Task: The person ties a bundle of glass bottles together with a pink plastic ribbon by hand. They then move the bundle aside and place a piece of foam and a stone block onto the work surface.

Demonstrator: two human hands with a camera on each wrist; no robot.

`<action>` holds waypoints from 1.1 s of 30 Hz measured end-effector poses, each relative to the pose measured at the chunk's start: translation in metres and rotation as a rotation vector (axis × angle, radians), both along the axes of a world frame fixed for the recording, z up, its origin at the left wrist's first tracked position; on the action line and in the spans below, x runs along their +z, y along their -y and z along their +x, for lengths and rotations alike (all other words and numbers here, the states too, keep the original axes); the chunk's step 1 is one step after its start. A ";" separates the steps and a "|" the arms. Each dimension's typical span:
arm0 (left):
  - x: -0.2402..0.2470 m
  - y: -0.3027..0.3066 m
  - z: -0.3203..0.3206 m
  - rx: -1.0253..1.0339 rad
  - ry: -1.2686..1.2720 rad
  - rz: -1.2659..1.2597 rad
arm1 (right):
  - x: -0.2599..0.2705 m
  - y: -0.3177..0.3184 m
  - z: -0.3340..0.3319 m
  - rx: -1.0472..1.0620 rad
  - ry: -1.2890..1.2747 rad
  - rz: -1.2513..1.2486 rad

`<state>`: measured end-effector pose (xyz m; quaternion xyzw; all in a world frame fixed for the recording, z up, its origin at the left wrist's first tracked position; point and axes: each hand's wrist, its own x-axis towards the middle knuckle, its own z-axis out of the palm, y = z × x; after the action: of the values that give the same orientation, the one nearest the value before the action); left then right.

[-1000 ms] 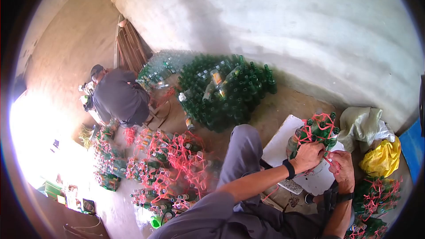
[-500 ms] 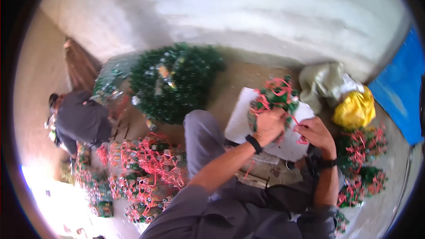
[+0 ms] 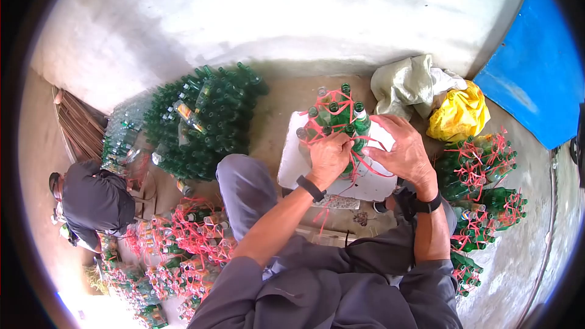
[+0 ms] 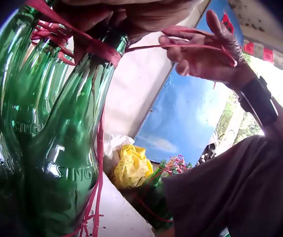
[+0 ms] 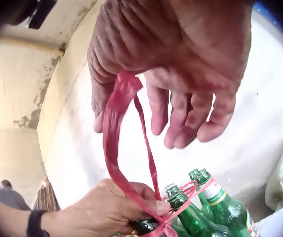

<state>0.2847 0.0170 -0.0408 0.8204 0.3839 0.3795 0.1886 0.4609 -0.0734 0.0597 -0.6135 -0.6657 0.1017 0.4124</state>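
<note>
A bundle of green bottles (image 3: 334, 116) stands upright on a white board (image 3: 292, 164), red plastic ribbon (image 3: 375, 141) wound round the necks. At the near side of the bundle, the left hand (image 3: 329, 155) pinches the ribbon against a bottle neck; its fingertips are partly hidden. Just right of the bottles is the right hand (image 3: 407, 151), fingers apart. In the right wrist view a ribbon loop (image 5: 113, 133) passes over the right hand (image 5: 171, 54) and runs down to the left hand (image 5: 102, 207). The left wrist view shows ribbon across the right hand's spread fingers (image 4: 201, 47).
Many loose green bottles (image 3: 201, 122) stand at left, near a crouching person (image 3: 97, 198). Ribbon-tied bundles stand lower left (image 3: 183, 237) and at right (image 3: 481, 164). A pale sack (image 3: 402, 85), yellow bag (image 3: 460, 113) and blue panel (image 3: 530, 73) lie beyond the board.
The head view has swung right. The right hand has opened and risen beside the bottles, with the ribbon now looped over it. The left hand stays at the necks.
</note>
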 end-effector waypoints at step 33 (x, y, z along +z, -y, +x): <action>-0.001 0.005 -0.003 -0.065 -0.078 0.111 | -0.072 -0.026 -0.036 -0.069 0.291 -0.117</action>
<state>0.2816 0.0124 -0.0423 0.8558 0.3427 0.3615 0.1398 0.4250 -0.0473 -0.0127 -0.6671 -0.6900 0.0362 0.2787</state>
